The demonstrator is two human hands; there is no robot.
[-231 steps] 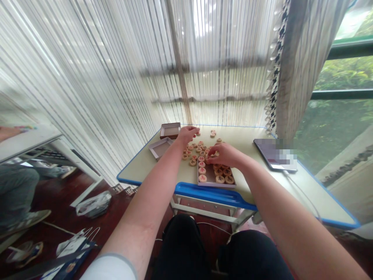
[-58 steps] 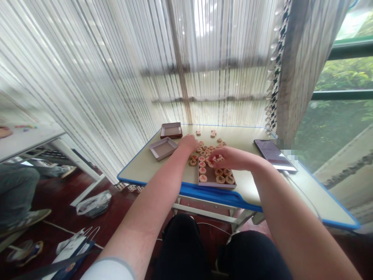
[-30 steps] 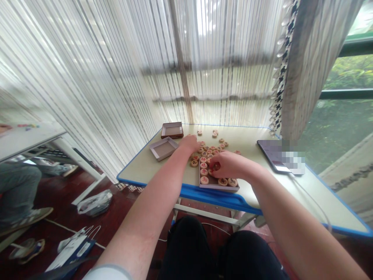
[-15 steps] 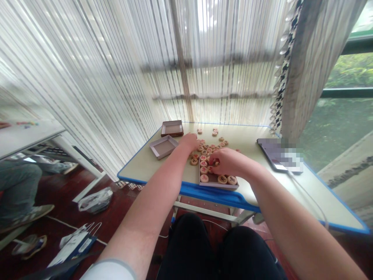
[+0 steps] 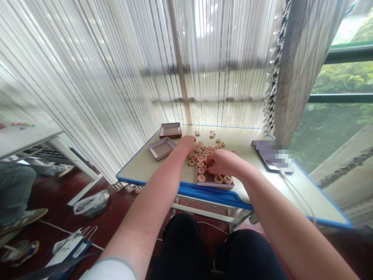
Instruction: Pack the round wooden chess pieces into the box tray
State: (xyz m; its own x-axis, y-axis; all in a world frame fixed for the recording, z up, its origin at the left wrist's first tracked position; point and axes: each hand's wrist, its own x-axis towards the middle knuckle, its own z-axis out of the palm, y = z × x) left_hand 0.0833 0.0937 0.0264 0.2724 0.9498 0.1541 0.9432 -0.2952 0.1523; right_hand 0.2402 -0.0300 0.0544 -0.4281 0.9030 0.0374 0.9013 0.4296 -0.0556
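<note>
Round wooden xiangqi pieces with red and black characters lie on the table and in a shallow box [image 5: 215,186]. Red pieces line the box's left side, one red piece [image 5: 201,178] in the near-left corner. Two black pieces, one of them a black piece [image 5: 218,179], lie along the near side. My right hand [image 5: 223,160] reaches into the box, fingers closed on a xiangqi piece mostly hidden by them. Left of the loose heap of pieces [image 5: 208,149], my left hand [image 5: 188,143] is curled closed; what its fingertips hold, if anything, is hidden.
A shallow tray [image 5: 161,149] and a brown box part [image 5: 170,130] stand at the table's back left. A tablet-like device [image 5: 266,155] with a cable lies to the right. Fringe curtains hang behind. A person's leg [image 5: 17,190] shows beside another table at left.
The whole view has shifted slightly. My right hand stays in the box, its fingers pressed a little lower around the piece; my left hand stays beside the heap.
</note>
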